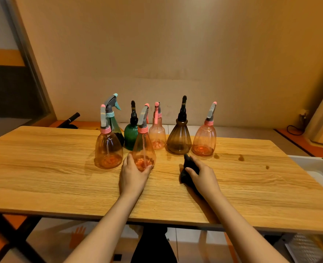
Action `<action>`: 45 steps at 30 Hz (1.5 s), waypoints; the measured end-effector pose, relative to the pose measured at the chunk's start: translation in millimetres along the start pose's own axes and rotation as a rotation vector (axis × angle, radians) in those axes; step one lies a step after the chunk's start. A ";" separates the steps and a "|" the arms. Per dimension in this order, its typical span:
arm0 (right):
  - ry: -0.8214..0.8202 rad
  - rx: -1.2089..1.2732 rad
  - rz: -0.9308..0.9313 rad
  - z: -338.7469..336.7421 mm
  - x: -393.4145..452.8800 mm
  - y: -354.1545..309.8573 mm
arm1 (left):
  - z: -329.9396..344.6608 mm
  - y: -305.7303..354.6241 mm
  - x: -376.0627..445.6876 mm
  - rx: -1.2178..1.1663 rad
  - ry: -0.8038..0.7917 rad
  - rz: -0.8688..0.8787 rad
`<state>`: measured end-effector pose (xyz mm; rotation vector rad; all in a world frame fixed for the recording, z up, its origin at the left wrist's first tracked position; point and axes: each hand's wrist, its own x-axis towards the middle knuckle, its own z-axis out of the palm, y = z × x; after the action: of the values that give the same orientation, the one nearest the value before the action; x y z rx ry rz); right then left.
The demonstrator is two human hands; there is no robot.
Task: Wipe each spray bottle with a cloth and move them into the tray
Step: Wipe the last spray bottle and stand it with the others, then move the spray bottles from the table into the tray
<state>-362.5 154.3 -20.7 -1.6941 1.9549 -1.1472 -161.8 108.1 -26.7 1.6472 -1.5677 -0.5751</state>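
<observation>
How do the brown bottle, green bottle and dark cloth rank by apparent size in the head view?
1. Brown bottle
2. Green bottle, though it stands farther back
3. Dark cloth, partly hidden under the right hand

Seven spray bottles (157, 130) mid-table (43, 168); tray (316, 168) at right edge.

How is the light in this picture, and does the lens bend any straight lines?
Head view: warm orange-yellow light tints everything; the table edges bow and the door frame at left leans, from wide-angle distortion; soft shadows lie under the right hand and the dark cloth; the left hand and the cone-shaped pink bottle are reasonably sharp; the white tray looks pale at the right edge.
</observation>
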 end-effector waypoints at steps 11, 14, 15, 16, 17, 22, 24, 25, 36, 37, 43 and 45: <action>0.011 -0.219 0.099 -6.6 -0.8 -7.0 | -10.9 -8.6 -27.1 0.028 -0.062 0.024; 0.064 -0.335 -0.109 -2.4 -9.0 -26.9 | -12.9 -7.8 -28.1 0.029 -0.066 0.026; 0.040 -0.340 -0.158 1.0 -10.9 -35.7 | -14.2 -7.4 -29.0 0.029 -0.066 0.028; 0.014 -0.328 -0.189 5.2 -11.4 -43.8 | -15.7 -7.0 -30.3 0.038 -0.068 0.036; -0.010 -0.299 -0.202 8.9 -10.8 -51.3 | -17.6 -7.1 -31.3 0.054 -0.072 0.051; -0.103 -0.069 -0.100 28.0 -3.9 -81.6 | -42.3 -25.7 -27.9 0.156 -0.067 0.092; -0.142 -0.003 -0.050 38.1 1.1 -89.7 | -53.7 -34.5 -20.1 0.165 -0.041 0.076; -0.155 0.029 -0.038 43.3 4.2 -93.4 | -59.1 -37.9 -15.6 0.149 -0.015 0.062; -0.005 0.376 -0.021 75.7 55.0 -135.4 | -101.7 -18.9 75.3 -0.283 0.104 -0.056; 0.011 0.391 -0.020 77.3 57.1 -137.8 | -102.9 -15.3 81.3 -0.302 0.083 -0.033; 0.002 0.438 -0.027 78.6 56.6 -136.8 | -102.1 -9.9 83.6 -0.385 0.084 0.072; -0.006 0.436 -0.043 72.3 53.2 -133.5 | -101.7 -8.2 80.6 -0.439 0.077 0.105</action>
<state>-235.2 81.2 45.1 -1.5057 1.5235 -1.4533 -67.2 51.9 42.6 1.2353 -1.3468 -0.7314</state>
